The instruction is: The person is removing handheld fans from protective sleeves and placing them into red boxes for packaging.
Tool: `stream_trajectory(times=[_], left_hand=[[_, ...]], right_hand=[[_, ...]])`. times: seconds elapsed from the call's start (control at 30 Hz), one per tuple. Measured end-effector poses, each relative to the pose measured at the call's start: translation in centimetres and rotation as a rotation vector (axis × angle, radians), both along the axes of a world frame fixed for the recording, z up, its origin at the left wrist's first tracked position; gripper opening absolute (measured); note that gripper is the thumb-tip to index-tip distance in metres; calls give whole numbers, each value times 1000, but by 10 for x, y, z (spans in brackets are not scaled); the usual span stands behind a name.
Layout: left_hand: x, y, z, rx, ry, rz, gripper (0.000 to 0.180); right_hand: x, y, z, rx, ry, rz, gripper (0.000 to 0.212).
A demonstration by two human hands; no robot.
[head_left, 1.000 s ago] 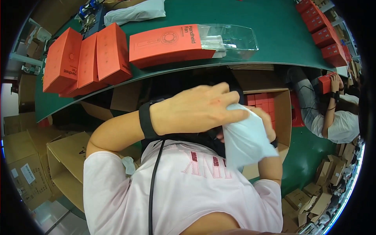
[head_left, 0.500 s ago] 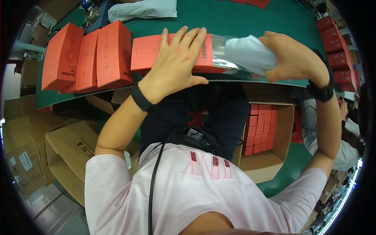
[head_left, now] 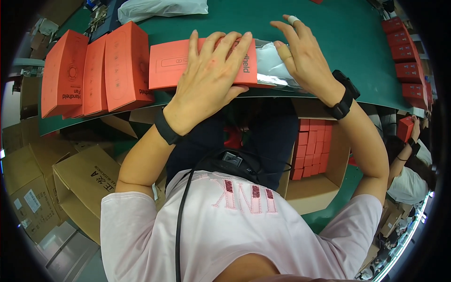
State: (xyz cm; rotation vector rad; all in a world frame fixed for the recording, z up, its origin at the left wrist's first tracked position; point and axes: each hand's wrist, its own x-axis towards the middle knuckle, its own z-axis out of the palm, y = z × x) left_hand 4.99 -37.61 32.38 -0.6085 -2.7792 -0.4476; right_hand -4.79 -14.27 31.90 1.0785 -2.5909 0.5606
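Observation:
A long red box (head_left: 167,61) lies crosswise at the table's near edge. My left hand (head_left: 209,70) grips it, fingers spread over the top and thumb against the near side. From the box's right end sticks out shiny clear plastic with a whitish wrapped thing (head_left: 272,61) in it; most of that thing is hidden. My right hand (head_left: 305,58) is open beside this plastic, fingers apart and pointing up and left. Its palm side is close to the plastic's outer end; whether it touches is hard to tell. One fingertip has a white wrap.
Several red boxes (head_left: 124,68) stand left on the green table (head_left: 347,42); a whitish plastic bag (head_left: 162,8) lies behind. More red boxes (head_left: 406,70) line the far right. An open carton (head_left: 312,192) below holds small red boxes. A co-worker's hand (head_left: 415,129) holds a red box.
My right hand has let go of the white wrapped thing, opened and moved left. That thing now sits farther into the red box. My left hand stays on the box, its thumb drawn in.

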Motion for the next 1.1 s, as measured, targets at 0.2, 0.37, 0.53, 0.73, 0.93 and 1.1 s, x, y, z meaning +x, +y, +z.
stream_trajectory(times=[0.2, 0.37, 0.53, 0.73, 0.93, 1.1], left_hand=[[-5, -10, 1, 88, 21, 16, 102], [-13, 13, 10, 169, 114, -94, 103], [-12, 45, 51, 755, 310, -189, 115], [-26, 72, 17, 938, 229, -203, 118], [-42, 59, 36, 853, 364, -205, 88], [-31, 67, 23, 808, 410, -216, 67]], right_hand=[[-4, 74, 47, -104, -498, -295, 57], [69, 97, 40, -570, -861, -193, 68], [112, 41, 189, 86, 218, 211, 51], [95, 34, 165, 358, 428, 105, 62], [62, 14, 107, -649, -50, -203, 96], [60, 13, 91, -485, -98, 83, 71]])
